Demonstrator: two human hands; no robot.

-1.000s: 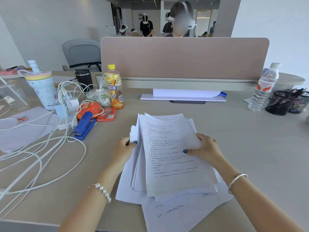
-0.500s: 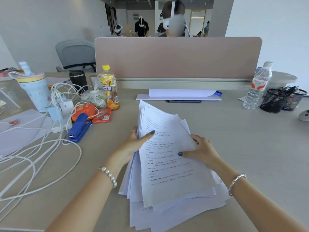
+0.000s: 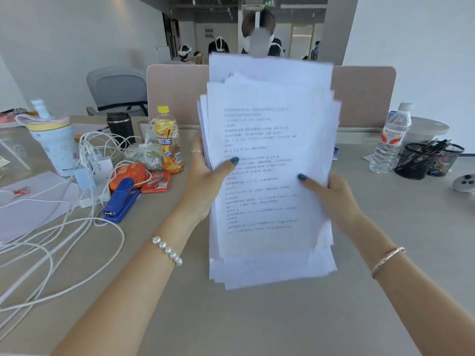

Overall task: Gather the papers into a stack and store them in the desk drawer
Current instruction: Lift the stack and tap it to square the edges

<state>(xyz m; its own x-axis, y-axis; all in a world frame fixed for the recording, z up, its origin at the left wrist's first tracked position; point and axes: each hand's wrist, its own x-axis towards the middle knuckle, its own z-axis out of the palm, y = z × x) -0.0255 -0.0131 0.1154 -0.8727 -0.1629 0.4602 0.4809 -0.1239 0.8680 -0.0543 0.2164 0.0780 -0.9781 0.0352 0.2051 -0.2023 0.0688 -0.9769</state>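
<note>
A loose stack of white printed papers [image 3: 267, 140] stands almost upright in front of me, its bottom edge near the desk top [image 3: 231, 317]. The sheets are uneven at top and bottom. My left hand [image 3: 205, 181] grips the stack's left edge, thumb on the front page. My right hand [image 3: 334, 196] grips the right edge, thumb also on the front. No drawer is in view.
On the left lie tangled white cables [image 3: 51, 240], a blue stapler [image 3: 122, 200], an orange tea bottle [image 3: 169, 143], a tumbler [image 3: 55, 147] and a loose sheet [image 3: 30, 206]. At right stand a water bottle [image 3: 390, 140] and mesh pen cups [image 3: 421, 160]. A pink divider [image 3: 362, 96] backs the desk.
The papers were lying flat on the desk under both hands. Both hands have lifted and tilted the whole stack upright.
</note>
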